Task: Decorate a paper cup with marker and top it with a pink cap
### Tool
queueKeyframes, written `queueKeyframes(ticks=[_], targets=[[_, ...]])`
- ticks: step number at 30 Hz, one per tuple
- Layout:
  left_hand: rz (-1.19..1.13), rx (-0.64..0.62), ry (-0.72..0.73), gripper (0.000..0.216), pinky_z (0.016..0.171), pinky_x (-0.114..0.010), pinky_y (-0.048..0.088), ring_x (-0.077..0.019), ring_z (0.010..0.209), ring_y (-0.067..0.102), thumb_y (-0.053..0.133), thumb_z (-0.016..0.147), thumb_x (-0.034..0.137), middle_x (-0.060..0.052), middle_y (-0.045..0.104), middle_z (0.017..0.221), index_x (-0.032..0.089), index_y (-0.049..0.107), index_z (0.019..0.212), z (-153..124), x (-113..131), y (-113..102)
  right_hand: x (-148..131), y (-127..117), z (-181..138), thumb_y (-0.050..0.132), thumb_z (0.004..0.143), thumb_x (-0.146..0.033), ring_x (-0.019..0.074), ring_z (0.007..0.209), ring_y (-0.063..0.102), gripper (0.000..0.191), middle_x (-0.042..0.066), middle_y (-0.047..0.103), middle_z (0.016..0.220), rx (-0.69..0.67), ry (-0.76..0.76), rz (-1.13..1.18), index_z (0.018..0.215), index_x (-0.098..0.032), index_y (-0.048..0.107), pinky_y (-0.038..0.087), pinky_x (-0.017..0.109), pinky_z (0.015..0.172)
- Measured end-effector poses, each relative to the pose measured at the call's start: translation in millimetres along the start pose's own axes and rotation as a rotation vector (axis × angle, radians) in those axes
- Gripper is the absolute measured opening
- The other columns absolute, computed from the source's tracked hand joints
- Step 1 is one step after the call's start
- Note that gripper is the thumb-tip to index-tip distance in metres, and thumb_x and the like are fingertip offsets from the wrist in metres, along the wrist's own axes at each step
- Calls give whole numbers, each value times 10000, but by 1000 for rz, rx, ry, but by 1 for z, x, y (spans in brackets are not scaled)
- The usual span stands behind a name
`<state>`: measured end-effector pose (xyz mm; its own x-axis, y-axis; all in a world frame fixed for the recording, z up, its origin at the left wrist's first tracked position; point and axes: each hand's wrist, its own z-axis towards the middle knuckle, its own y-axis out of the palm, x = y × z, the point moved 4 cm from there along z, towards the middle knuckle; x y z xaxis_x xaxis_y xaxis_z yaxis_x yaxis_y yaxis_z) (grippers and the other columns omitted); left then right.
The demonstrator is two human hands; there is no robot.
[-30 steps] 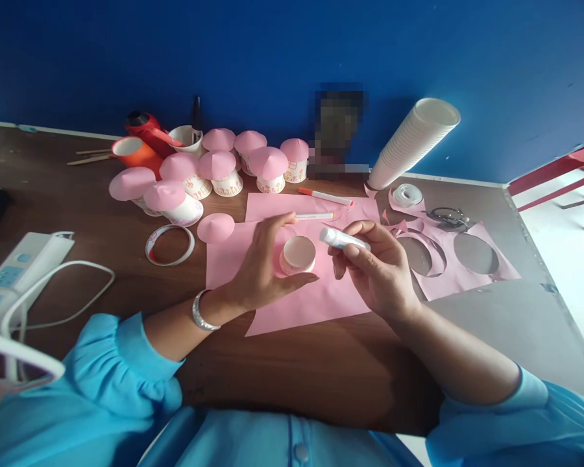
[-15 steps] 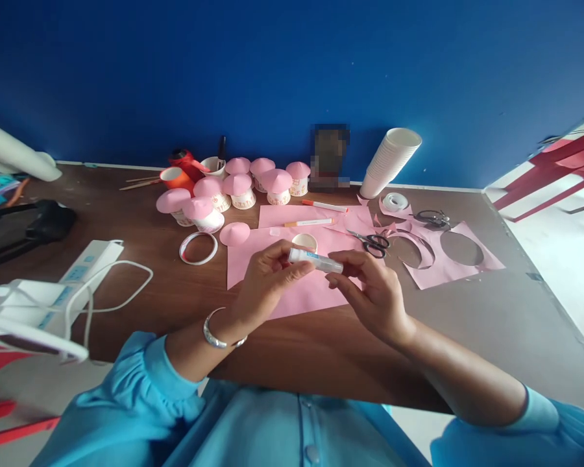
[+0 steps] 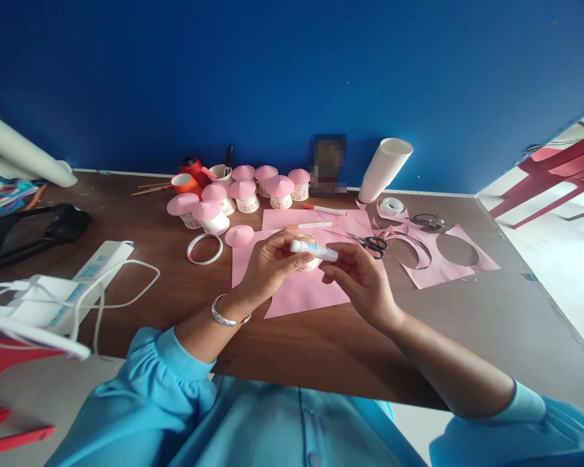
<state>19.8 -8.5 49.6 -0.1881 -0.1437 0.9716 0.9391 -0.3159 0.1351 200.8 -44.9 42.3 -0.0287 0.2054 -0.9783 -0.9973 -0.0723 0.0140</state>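
A white glue stick point(image 3: 314, 250) lies across between both my hands, above the pink paper sheet point(image 3: 299, 292). My left hand point(image 3: 267, 264) pinches its left end, fingers closed round the cap. My right hand point(image 3: 360, 280) pinches its right end. Just behind the stick a small paper cup point(image 3: 309, 262) stands on the pink sheet, partly hidden by my fingers. A loose pink paper cone point(image 3: 239, 235) lies to the left of my left hand.
Several pink-capped cups point(image 3: 243, 194) cluster at the back, with a stack of white cups point(image 3: 384, 168), two markers point(image 3: 324, 209), scissors point(image 3: 372, 243), a tape roll point(image 3: 392, 205) and cut pink sheets point(image 3: 455, 256). A white ring point(image 3: 205, 248) and a power strip point(image 3: 85, 279) lie left.
My left hand let go of the small cup and came onto the glue stick's end, so both hands now hold it. The view pulled back from the table.
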Motion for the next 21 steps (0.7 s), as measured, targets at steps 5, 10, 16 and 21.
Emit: queueKeyframes(ticks=[5,10,16,21], targets=[[-32,-30,2,271,754,-310,608,-156,789,680,896,808,412,-27,729,869,188,770,892,-1,-2,0,1,0,-2,682,989,-566,145,576,697,365,14,753,750,-134,42,-47,953,-204,643,574,288,580],[33,-41,1,243,776,-311,590,-162,825,658,887,816,379,-37,711,902,170,775,868,-2,0,-2,11,2,-2,463,1069,-646,136,559,672,522,28,716,716,-283,123,-38,869,-194,631,559,283,568],[88,17,17,238,672,-281,493,-134,737,564,889,809,388,-12,646,796,181,776,838,-3,-1,-1,9,-6,-6,718,970,-547,166,700,723,344,10,740,807,-23,-91,-214,1084,-228,660,605,314,661],[160,11,56,225,696,-288,487,-147,769,577,878,823,371,-25,677,817,179,762,848,-3,-3,-2,20,-1,-2,710,989,-500,132,617,699,304,3,733,790,-156,147,84,994,-197,686,597,284,623]])
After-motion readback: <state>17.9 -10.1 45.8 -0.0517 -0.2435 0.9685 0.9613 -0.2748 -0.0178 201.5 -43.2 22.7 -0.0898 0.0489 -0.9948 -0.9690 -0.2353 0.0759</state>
